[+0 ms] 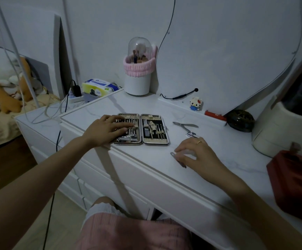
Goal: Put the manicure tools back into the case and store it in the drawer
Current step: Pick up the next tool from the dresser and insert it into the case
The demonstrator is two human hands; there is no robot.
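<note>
White marble-look dresser top, open case under flat released left hand, right hand grip pinching tool.

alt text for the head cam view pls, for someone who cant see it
An open metal manicure case lies flat on a white marble-look dresser top, the left hand resting on its left half. The right hand pinches a thin metal nail file by the front edge. Silver nippers lie loose to the case's right.
</note>
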